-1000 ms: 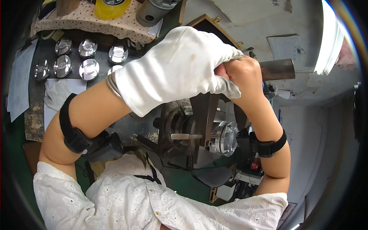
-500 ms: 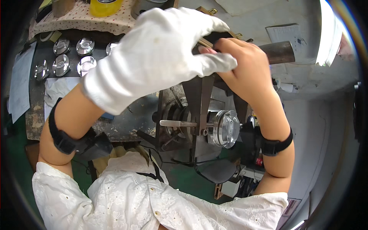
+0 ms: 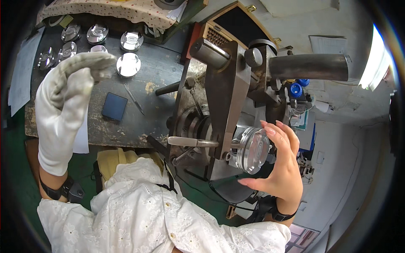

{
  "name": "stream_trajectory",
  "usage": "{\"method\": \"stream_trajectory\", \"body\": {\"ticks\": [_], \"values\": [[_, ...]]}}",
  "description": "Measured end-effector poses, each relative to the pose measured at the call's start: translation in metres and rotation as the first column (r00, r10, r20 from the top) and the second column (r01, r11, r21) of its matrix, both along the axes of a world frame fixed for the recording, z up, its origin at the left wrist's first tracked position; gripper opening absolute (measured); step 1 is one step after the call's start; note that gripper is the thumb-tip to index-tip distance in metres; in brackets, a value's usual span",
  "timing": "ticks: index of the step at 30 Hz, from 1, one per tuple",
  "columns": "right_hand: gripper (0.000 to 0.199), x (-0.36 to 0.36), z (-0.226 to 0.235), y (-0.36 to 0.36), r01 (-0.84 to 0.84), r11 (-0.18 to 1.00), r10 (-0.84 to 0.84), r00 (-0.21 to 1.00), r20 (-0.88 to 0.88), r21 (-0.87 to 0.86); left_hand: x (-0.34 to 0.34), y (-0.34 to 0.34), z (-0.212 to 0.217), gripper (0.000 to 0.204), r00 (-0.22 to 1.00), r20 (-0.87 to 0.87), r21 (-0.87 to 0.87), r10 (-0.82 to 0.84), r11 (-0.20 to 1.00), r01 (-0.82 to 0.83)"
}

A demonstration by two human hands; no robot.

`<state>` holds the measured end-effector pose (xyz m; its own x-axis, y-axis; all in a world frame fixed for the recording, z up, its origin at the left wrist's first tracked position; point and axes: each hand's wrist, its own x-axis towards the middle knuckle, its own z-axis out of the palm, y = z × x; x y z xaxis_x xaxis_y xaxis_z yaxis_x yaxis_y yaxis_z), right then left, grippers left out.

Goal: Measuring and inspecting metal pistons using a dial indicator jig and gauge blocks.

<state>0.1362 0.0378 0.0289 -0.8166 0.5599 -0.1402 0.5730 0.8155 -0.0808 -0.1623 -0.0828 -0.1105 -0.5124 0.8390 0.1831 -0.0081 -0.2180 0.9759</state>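
Note:
A shiny metal piston [image 3: 255, 151] sits sideways on a dark metal bench fixture [image 3: 221, 92]. My bare right hand [image 3: 283, 162] curves around the piston's outer face, fingertips by its upper rim and thumb below, apart from it. Whether the fingertips touch the rim I cannot tell. My left hand [image 3: 65, 107], in a white glove, is raised over the left of the bench with fingers bent forward and nothing visible in it. Beyond it stand several pistons, one of them a bright piston [image 3: 128, 64] just past the glove's fingertips. A lever handle [image 3: 193, 142] sticks out leftward from the fixture.
On the worn dark bench [image 3: 145, 84] lie a small dark blue block [image 3: 114, 106] and a slim metal tool [image 3: 134, 99]. An open wooden case [image 3: 228, 25] stands behind the fixture. A thick metal cylinder [image 3: 310, 67] juts right above my right hand. Papers [image 3: 25, 69] hang at the far left.
My hands were together above the fixture, the glove by my right hand's fingers. The left has swung left and down over the bench; the right has dropped to the piston and spread.

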Motion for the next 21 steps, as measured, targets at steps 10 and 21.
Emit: {"method": "stream_trajectory", "body": {"ticks": [10, 21], "values": [[0.088, 0.000, -0.010, 0.010, 0.062, 0.998, -0.060, 0.994, -0.095, 0.019, 0.009, -0.005, -0.004, 0.039, 0.999, -0.039, -0.060, -0.018, 0.998, 0.015], [0.088, 0.007, -0.002, 0.005, 0.028, 0.999, -0.024, 0.993, -0.112, 0.029, 0.019, -0.010, 0.021, 0.053, 0.992, -0.125, -0.111, 0.025, 0.993, -0.039]]}}
